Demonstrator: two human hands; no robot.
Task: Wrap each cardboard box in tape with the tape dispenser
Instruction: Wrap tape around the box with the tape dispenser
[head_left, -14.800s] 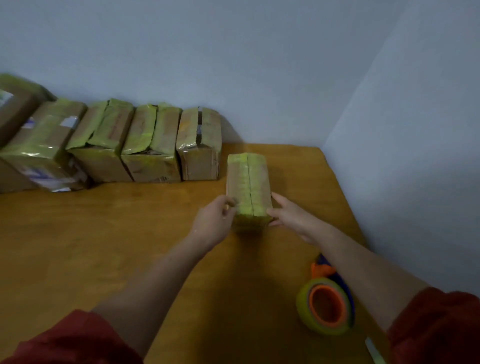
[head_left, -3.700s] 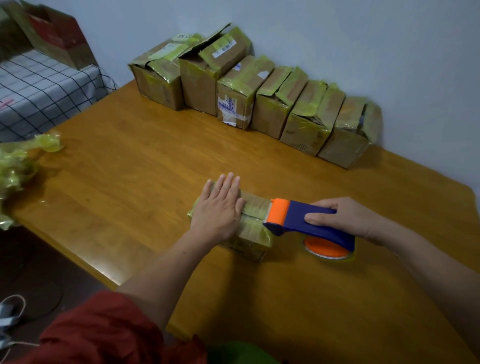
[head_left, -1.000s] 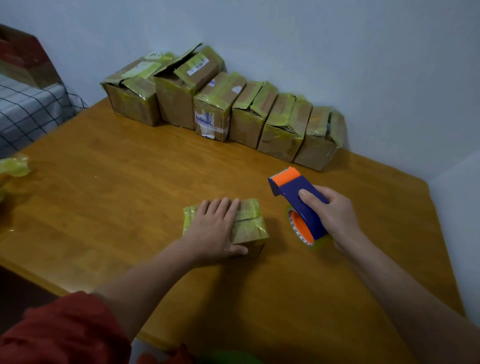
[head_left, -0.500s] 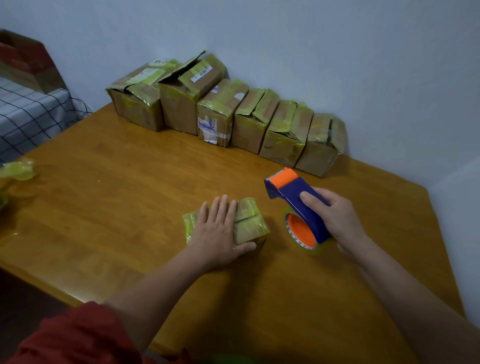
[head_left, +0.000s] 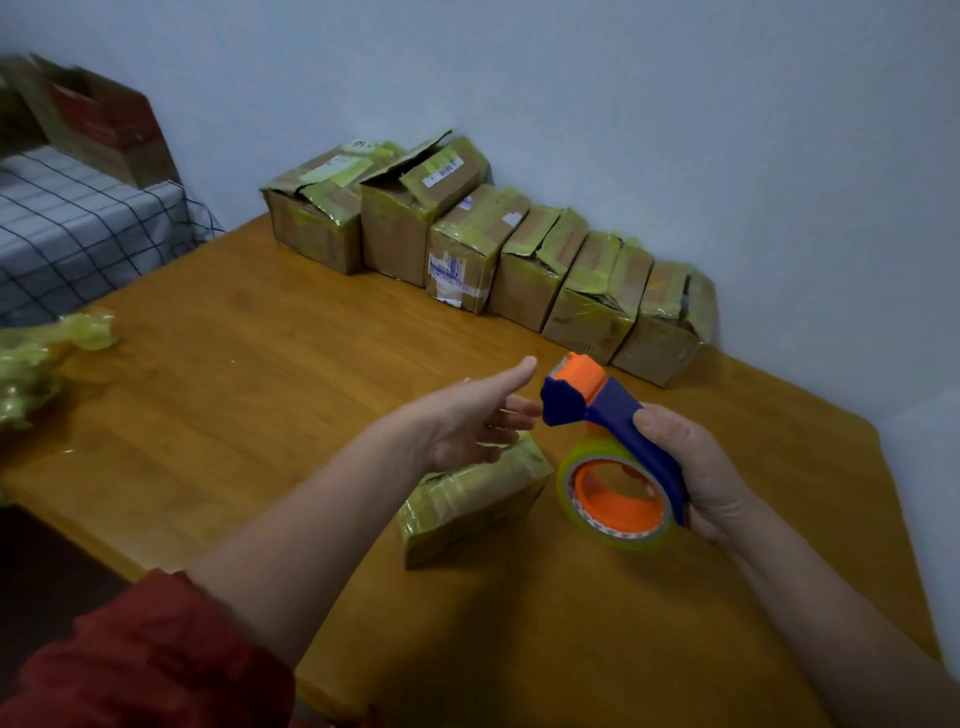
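Yellow-green tape covers the small brown cardboard box (head_left: 470, 501) lying mid-table, near the wooden table's (head_left: 218, 374) front edge.
The left hand (head_left: 470, 418) hovers spread above it; the right hand (head_left: 696, 462) grips the blue-and-orange tape dispenser (head_left: 608, 441) just right, bare tabletop around.

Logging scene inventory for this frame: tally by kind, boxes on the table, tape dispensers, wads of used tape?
Cardboard boxes on the table: 7, namely 6 in the row along the wall plus the taped box in front of the person
Tape dispensers: 1, the tape dispenser held in the right hand
Wads of crumpled tape: 1, at the table's left edge
Total: 9
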